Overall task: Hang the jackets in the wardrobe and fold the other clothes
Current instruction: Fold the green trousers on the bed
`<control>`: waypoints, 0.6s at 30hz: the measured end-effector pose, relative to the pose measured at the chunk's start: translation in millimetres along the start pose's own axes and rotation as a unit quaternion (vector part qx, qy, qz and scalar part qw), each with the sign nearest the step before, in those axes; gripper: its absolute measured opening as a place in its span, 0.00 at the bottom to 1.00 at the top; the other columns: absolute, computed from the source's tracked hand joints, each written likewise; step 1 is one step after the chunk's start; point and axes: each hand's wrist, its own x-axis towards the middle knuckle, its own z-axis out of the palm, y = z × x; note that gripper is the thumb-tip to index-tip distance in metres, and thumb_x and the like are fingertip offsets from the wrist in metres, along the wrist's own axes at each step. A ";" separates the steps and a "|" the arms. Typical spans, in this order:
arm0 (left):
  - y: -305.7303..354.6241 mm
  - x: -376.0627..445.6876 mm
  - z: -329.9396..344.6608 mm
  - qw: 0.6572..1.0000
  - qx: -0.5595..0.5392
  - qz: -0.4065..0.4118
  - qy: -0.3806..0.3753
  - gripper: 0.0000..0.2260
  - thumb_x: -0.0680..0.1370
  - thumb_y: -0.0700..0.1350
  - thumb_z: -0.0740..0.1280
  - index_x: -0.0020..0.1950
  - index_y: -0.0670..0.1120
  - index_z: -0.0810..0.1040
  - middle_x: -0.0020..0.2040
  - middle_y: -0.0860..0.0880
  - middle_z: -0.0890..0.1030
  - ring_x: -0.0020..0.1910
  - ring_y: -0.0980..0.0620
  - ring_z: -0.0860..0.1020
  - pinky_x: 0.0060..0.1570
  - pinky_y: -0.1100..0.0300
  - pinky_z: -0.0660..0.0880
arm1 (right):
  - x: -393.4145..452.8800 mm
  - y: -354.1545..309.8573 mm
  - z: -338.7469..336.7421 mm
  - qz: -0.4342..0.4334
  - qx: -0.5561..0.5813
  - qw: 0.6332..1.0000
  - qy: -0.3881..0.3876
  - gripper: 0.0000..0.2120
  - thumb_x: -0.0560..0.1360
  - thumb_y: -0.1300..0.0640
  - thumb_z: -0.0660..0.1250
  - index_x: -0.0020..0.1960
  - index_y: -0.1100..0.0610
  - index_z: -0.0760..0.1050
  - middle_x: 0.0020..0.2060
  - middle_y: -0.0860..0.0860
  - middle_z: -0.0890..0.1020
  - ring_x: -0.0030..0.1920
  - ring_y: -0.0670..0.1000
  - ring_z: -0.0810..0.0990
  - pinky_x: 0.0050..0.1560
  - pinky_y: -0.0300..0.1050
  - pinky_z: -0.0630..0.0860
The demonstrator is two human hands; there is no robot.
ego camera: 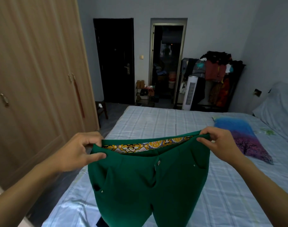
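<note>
Left hand (77, 151): pinches the left end of the waistband, thumb in front.
Right hand (220, 143): pinches the right end likewise.
Green trousers (148, 182): held up over the near part of the bed (156, 122), waistband stretched left to right.
Long axis: legs hang straight down from the fingers.
Nearer hand: neither, both level.
</note>
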 end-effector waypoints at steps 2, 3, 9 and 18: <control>-9.2 -2.8 0.1 0.999 -0.030 -0.022 0.030 0.13 0.70 0.54 0.75 0.36 0.49 0.75 0.42 0.48 0.80 0.41 0.48 0.80 0.42 0.57 0.76 | -2.1 -0.1 -3.9 -0.061 -0.030 0.998 -0.005 0.05 0.72 0.54 0.74 0.42 0.55 0.80 0.40 0.48 0.83 0.39 0.46 0.81 0.39 0.44 0.80; -14.3 -4.0 0.4 0.997 -0.051 -0.041 0.047 0.14 0.69 0.55 0.75 0.37 0.48 0.76 0.42 0.47 0.81 0.41 0.48 0.80 0.43 0.55 0.76 | -2.9 -0.8 -5.5 -0.084 -0.037 0.996 -0.006 0.08 0.72 0.50 0.72 0.42 0.55 0.80 0.40 0.47 0.82 0.40 0.46 0.81 0.39 0.40 0.79; -35.2 -6.6 -1.4 0.971 -0.146 -0.148 0.117 0.16 0.65 0.53 0.79 0.38 0.45 0.76 0.36 0.40 0.78 0.36 0.50 0.76 0.41 0.53 0.74 | -9.6 -10.0 -6.7 -0.112 0.000 0.993 -0.028 0.06 0.70 0.63 0.74 0.44 0.54 0.81 0.51 0.49 0.83 0.50 0.44 0.83 0.45 0.35 0.81; -37.4 -4.2 1.8 0.957 -0.160 -0.168 0.173 0.08 0.67 0.34 0.74 0.42 0.37 0.77 0.37 0.42 0.78 0.35 0.53 0.76 0.34 0.67 0.74 | -12.0 -17.7 5.1 -0.030 0.129 0.991 -0.027 0.07 0.73 0.62 0.72 0.44 0.50 0.81 0.37 0.52 0.84 0.36 0.56 0.83 0.37 0.55 0.81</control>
